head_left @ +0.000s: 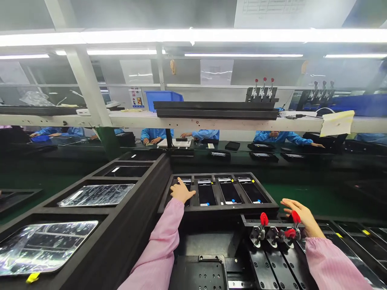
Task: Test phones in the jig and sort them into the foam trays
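My left hand (182,191) lies over the leftmost phone in a black foam tray (217,208), thumb and index finger apart. It hides most of that phone, and whether the fingertips touch the screen I cannot tell. To its right, several lit phones sit in their own slots, among them one phone (207,194) beside the hand; some bear yellow tabs. My right hand (304,217) is held behind the red-handled toggle clamps (273,233) of a black metal fixture (282,266), fingers stretched out, with nothing seen in it.
At left, a tall stack of black foam trays (142,201) holds film-covered panels (54,245). More dark panels (359,241) lie at right. A white shelf beam (211,123) crosses ahead, carrying a blue bin (163,98). Several people in blue sleeves work across the line.
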A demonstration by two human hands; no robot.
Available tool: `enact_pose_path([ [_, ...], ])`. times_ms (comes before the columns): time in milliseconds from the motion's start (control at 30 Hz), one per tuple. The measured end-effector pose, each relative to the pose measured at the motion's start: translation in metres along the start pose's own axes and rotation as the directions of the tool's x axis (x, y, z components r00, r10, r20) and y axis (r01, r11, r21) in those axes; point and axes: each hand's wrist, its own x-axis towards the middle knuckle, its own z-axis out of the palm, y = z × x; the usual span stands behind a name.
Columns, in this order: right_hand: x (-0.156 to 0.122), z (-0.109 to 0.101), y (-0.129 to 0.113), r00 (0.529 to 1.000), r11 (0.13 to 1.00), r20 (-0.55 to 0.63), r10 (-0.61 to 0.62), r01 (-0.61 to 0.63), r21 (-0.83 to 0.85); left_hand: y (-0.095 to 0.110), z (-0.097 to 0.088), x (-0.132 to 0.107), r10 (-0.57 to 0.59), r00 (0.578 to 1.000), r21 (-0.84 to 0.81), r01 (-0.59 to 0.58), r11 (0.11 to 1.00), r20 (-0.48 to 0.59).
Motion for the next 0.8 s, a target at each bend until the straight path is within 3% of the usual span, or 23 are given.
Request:
enact_pose_path([
  [100, -0.02, -0.015, -0.027, 0.985, 0.993, -0.128, -0.115, 0.113, -0.024, 0.005, -0.006, 0.001, 0.0, 1.0, -0.015, 0.0, 1.0, -0.009],
  [167, -0.049, -0.019, -0.05, 0.935, 0.959, -0.216, -0.282, 0.283, -0.024, 0.004, -0.022, 0.001, 0.008, 0.999, -0.063, -0.01, 0.998, -0.033],
  [267, -0.114, -0.003, -0.086, 0.743, 0.787, -0.301, -0.598, 0.616, -0.045, 0.002, -0.05, -0.01, 0.042, 0.991, -0.178, -0.064, 0.982, -0.128],
  [333, -0.162, 0.025, -0.103, 0.667, 0.722, -0.314, -0.676, 0.684, -0.102, 0.002, -0.065, -0.029, 0.078, 0.972, -0.269, -0.139, 0.953, -0.223],
  [367, -0.184, 0.043, -0.107, 0.672, 0.703, -0.217, -0.709, 0.699, -0.13, 0.003, -0.07, -0.041, 0.098, 0.959, -0.316, -0.183, 0.931, -0.268],
  [400, -0.203, 0.063, -0.109, 0.677, 0.673, -0.024, -0.735, 0.725, -0.15, 0.003, -0.073, -0.055, 0.115, 0.945, -0.36, -0.227, 0.905, -0.306],
  [433, -0.219, 0.084, -0.108, 0.636, 0.625, 0.206, -0.743, 0.771, -0.125, 0.003, -0.073, -0.071, 0.132, 0.933, -0.397, -0.266, 0.879, -0.335],
  [500, -0.241, 0.125, -0.099, 0.538, 0.585, 0.473, -0.698, 0.809, -0.057, 0.001, -0.068, -0.105, 0.155, 0.919, -0.49, -0.329, 0.807, -0.362],
  [567, -0.252, 0.156, -0.084, 0.496, 0.616, 0.587, -0.641, 0.788, 0.007, -0.007, -0.056, -0.138, 0.156, 0.924, -0.637, -0.356, 0.684, -0.349],
  [633, -0.256, 0.172, -0.069, 0.473, 0.659, 0.67, -0.572, 0.752, 0.031, -0.023, -0.043, -0.167, 0.127, 0.948, -0.746, -0.309, 0.591, -0.292],
  [733, -0.254, 0.171, -0.052, 0.42, 0.675, 0.804, -0.421, 0.737, -0.032, -0.062, -0.033, -0.196, 0.093, 0.97, -0.748, -0.234, 0.621, -0.225],
  [800, -0.248, 0.166, -0.045, 0.365, 0.658, 0.895, -0.258, 0.745, -0.114, -0.095, -0.033, -0.204, 0.106, 0.958, -0.69, -0.265, 0.674, -0.265],
])
